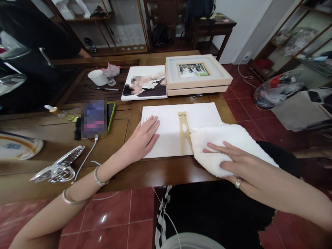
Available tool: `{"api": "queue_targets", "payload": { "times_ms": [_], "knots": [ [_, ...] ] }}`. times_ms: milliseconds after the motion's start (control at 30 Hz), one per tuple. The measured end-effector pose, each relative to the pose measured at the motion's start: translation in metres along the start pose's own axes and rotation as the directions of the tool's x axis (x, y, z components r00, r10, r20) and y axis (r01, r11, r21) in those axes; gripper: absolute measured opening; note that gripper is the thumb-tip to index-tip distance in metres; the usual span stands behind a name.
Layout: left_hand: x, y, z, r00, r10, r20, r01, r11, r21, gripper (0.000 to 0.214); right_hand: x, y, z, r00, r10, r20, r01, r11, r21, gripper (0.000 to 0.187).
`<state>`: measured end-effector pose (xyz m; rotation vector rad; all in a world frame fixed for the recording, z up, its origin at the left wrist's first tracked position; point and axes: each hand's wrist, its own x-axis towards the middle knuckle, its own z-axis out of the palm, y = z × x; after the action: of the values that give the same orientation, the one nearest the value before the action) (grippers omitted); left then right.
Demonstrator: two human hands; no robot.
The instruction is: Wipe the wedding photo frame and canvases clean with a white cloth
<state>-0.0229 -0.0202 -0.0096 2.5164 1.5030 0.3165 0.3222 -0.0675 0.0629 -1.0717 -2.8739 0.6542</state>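
Observation:
A white flat board, the back of a frame point(168, 124), lies on the wooden table point(116, 138) in front of me. My left hand point(144, 137) rests flat on the board's left part, fingers stretched out. My right hand point(230, 162) lies flat, fingers spread, on a white fluffy cloth point(220, 145) that covers the board's right corner and the table edge. A tan wooden stand leg point(184, 131) is fixed down the middle of the board, just left of the cloth.
Beyond the board lie a printed photo canvas point(145, 83) and a stacked light-wood picture frame point(197, 74). To the left are a phone point(95, 119) on a cable, a white cup point(98, 77), a silver butterfly ornament point(59, 167) and a plate point(18, 147). Red tile floor lies below.

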Motion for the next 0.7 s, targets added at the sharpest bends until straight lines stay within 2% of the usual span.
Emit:
{"api": "queue_targets", "payload": {
  "times_ms": [133, 267, 467, 567, 700],
  "knots": [
    [0.0, 0.001, -0.001, 1.0, -0.004, 0.008, 0.004, 1.0, 0.006, 0.051, 0.009, 0.013, -0.008, 1.0, 0.015, 0.007, -0.016, 0.997, 0.074, 0.016],
    [-0.001, 0.001, -0.001, 1.0, -0.002, 0.006, 0.002, 1.0, -0.002, 0.05, 0.037, 0.033, -0.012, 0.993, 0.107, -0.048, -0.101, 0.988, 0.115, 0.02],
    [0.0, 0.0, 0.001, 1.0, -0.006, -0.002, 0.006, 1.0, -0.019, 0.049, 0.103, 0.061, -0.011, 0.967, 0.127, -0.222, -0.1, 0.987, 0.127, 0.033],
    [0.001, 0.0, 0.0, 1.0, -0.003, -0.004, 0.003, 1.0, -0.019, 0.049, 0.133, 0.069, -0.011, 0.939, 0.13, -0.318, -0.102, 0.989, 0.105, 0.031],
    [0.001, 0.0, -0.001, 1.0, -0.003, 0.008, 0.003, 1.0, -0.005, 0.05, 0.152, 0.068, -0.005, 0.912, 0.112, -0.394, -0.117, 0.993, 0.01, 0.027]
  ]
}}
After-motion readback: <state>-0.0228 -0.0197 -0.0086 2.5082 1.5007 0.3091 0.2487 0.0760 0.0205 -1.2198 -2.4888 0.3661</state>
